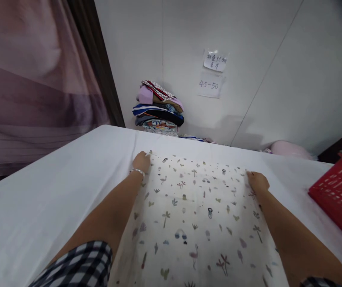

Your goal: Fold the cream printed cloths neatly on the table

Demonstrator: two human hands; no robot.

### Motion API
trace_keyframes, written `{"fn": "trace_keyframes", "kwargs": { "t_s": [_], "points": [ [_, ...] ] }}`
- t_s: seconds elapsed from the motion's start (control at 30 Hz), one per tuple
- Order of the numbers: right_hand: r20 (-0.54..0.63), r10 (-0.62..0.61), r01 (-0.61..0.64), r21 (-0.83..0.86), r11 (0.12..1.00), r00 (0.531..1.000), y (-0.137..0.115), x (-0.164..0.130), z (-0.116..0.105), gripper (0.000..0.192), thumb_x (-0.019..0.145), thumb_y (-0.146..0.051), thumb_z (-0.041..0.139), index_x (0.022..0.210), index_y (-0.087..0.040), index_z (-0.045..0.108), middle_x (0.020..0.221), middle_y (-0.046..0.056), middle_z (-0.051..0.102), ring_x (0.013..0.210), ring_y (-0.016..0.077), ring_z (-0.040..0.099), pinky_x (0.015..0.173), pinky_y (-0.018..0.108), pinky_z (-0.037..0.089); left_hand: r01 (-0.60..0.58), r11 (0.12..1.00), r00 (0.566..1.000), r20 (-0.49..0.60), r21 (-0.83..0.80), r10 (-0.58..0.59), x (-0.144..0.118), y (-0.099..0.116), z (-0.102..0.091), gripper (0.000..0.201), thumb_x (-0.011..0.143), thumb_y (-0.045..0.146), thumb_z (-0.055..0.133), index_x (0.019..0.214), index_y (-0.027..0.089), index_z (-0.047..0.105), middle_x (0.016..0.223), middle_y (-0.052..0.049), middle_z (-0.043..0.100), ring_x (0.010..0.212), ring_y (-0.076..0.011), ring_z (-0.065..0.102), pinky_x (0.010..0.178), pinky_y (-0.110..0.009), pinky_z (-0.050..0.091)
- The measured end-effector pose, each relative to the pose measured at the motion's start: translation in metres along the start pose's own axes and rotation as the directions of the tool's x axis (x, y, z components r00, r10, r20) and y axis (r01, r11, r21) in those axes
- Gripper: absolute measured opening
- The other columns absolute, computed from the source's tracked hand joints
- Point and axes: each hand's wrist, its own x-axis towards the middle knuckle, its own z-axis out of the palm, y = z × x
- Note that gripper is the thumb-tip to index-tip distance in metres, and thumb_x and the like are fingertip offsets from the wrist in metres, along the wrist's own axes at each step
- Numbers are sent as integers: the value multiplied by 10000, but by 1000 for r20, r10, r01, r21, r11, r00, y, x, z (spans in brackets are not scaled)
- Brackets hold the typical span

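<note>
A cream cloth [194,207] printed with small flamingos, palms and cacti stretches from the far part of the white table toward me. My left hand [141,162], with a bracelet at the wrist, pinches its far left corner. At the far right corner, my right hand [258,181] grips the cloth between thumb and fingers. The fabric hangs fairly taut between both hands, with faint fold creases across it. Its near end runs out of the bottom of the view.
The white-covered table [69,175] spreads around the cloth. A red plastic basket [341,191] stands at the right edge. Folded fabrics [159,109] are piled beyond the far edge, by the wall. Handwritten paper signs [214,61] hang there. A pinkish curtain [33,87] covers the left.
</note>
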Motion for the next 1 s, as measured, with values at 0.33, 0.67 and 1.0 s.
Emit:
{"fn": "trace_keyframes", "kwargs": {
  "t_s": [0.33,0.67,1.0],
  "points": [
    [-143,-336,323,-109,940,931,-25,-5,6,431,870,-198,394,1272,-162,544,1337,124,515,1233,283,440,976,435,375,-383,899,916,-39,213,400,5,2,6,455,876,303,389,1302,158,452,1366,-149,476,1245,-301,424,956,-454,369],
    [86,-607,613,-82,786,790,-88,-4,9,367,898,-150,414,1214,-195,596,1160,104,628,1097,224,533,950,356,343,-695,669,716,159,265,680,8,36,24,352,842,162,415,1153,197,577,1154,-107,610,1130,-245,502,971,-411,319],
    [-19,-676,670,-110,734,737,-80,-16,6,186,883,-133,470,938,-152,647,1119,106,608,1032,216,504,866,293,376,-760,592,622,36,266,782,-2,26,20,181,770,106,450,864,153,597,926,-107,627,938,-250,548,871,-394,366]
  ]
}}
